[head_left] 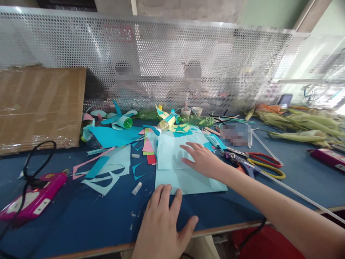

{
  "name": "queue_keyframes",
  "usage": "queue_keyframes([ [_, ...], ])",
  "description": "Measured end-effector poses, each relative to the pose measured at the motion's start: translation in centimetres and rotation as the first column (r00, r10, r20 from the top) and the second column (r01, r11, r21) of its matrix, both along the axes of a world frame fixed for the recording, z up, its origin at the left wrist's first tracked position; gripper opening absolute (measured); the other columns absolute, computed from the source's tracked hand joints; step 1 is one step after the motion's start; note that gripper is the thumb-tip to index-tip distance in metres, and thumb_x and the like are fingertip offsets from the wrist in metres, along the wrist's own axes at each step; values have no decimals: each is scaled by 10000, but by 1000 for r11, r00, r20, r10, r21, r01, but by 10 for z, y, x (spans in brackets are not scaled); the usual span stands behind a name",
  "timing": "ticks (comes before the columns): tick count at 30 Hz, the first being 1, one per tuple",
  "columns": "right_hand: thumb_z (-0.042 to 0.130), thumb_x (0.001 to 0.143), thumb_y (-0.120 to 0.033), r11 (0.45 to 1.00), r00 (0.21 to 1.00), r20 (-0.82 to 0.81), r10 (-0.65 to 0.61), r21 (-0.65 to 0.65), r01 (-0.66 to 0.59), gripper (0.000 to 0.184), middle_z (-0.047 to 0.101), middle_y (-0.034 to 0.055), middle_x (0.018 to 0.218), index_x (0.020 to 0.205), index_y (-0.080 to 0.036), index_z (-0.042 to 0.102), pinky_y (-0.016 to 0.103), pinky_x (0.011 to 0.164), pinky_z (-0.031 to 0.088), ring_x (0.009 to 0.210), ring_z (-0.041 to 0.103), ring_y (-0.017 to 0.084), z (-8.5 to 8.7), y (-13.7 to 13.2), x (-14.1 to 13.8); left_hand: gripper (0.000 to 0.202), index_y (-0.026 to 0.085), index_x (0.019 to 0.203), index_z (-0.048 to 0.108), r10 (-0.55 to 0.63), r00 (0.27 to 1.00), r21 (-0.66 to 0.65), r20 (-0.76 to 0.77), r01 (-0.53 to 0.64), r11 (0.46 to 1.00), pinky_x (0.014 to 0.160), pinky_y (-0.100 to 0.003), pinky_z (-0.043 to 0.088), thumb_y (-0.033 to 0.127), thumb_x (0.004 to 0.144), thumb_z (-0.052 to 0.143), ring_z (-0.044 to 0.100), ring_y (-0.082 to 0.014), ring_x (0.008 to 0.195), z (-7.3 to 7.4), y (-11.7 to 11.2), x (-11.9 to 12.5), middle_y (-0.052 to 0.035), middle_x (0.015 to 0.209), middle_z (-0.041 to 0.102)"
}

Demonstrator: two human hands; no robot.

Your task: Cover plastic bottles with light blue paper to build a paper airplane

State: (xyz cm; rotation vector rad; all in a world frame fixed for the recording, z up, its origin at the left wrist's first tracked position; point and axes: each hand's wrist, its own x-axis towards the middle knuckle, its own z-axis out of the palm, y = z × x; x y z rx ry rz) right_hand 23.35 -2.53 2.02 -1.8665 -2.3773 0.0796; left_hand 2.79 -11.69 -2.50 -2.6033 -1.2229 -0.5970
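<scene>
A light blue paper sheet, folded over on itself, lies on the blue table in front of me. My right hand rests flat on the folded upper part, fingers spread and pointing left. My left hand lies flat near the table's front edge, fingers stretched out, its fingertips touching the sheet's lower left corner. Neither hand holds anything.
Paper scraps in blue, pink and teal lie left of the sheet. Scissors lie right of my right hand. A pink glue gun with a black cord sits at the left. Green bottles, cardboard, corn husks and a perforated metal screen stand behind.
</scene>
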Motion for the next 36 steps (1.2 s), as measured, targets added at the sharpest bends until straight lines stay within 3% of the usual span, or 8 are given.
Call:
queue_keyframes([
  [4,543,906,-398,997,994,-110,6,-75,-14,381,643,123,1164,1204,-163,582,439,961,450,1091,593,288,6,-21,15,524,174,1202,652,2,999,-48,40,0,999,834,-504,544,560,908,455,569,-374,1116,0,-1,-1,-172,1182,635],
  [10,672,788,-426,971,971,-231,59,-211,-109,548,603,115,1113,1260,-177,547,425,921,469,1056,577,277,-3,-40,36,506,195,1292,576,48,993,-97,107,-37,995,832,-522,538,520,920,470,505,-407,1194,1,-2,-1,-190,1291,540],
  [14,692,754,-450,951,960,-279,33,-286,-116,433,586,74,970,1095,-193,619,396,863,493,924,594,239,-1,-37,41,491,232,1386,453,159,962,-130,222,-133,983,841,-516,534,456,949,449,458,-402,1259,0,-1,0,-192,1407,422],
  [17,706,739,-445,952,945,-320,61,-267,-152,395,571,85,1123,1048,-213,626,394,940,466,1056,568,247,0,-39,43,496,251,1415,378,208,939,-157,275,-169,973,834,-513,539,435,959,443,458,-396,1273,-6,2,-1,-192,1429,394],
  [23,675,784,-487,976,955,-277,110,-152,-156,600,528,116,1328,1304,-224,532,499,1101,318,1256,474,295,-9,-57,39,401,329,1393,376,234,922,-165,307,-191,968,765,-445,559,312,993,358,571,-327,1153,-14,6,-4,-151,1400,430],
  [27,684,782,-418,994,965,-257,61,-68,-81,515,573,98,1276,1243,-233,549,516,1112,310,1228,499,294,-13,-69,33,414,324,1395,372,199,934,-155,295,-159,975,807,-474,542,289,982,383,572,-331,1147,-14,8,-5,-139,1337,508],
  [31,621,840,-430,997,937,-346,56,-21,-68,403,618,69,1188,1192,-269,507,552,1154,207,1162,562,265,-17,-77,33,462,283,1435,317,176,935,-141,307,-138,980,862,-508,513,285,979,387,552,-340,1169,-12,9,-5,-143,1282,561],
  [36,456,946,-446,999,914,-404,37,6,-38,314,644,69,1113,1196,-257,488,554,1147,206,1071,618,230,-23,-77,36,587,283,1500,198,184,910,-183,371,-122,975,822,-444,533,265,960,426,576,-310,1116,-8,6,-5,-137,1191,580],
])
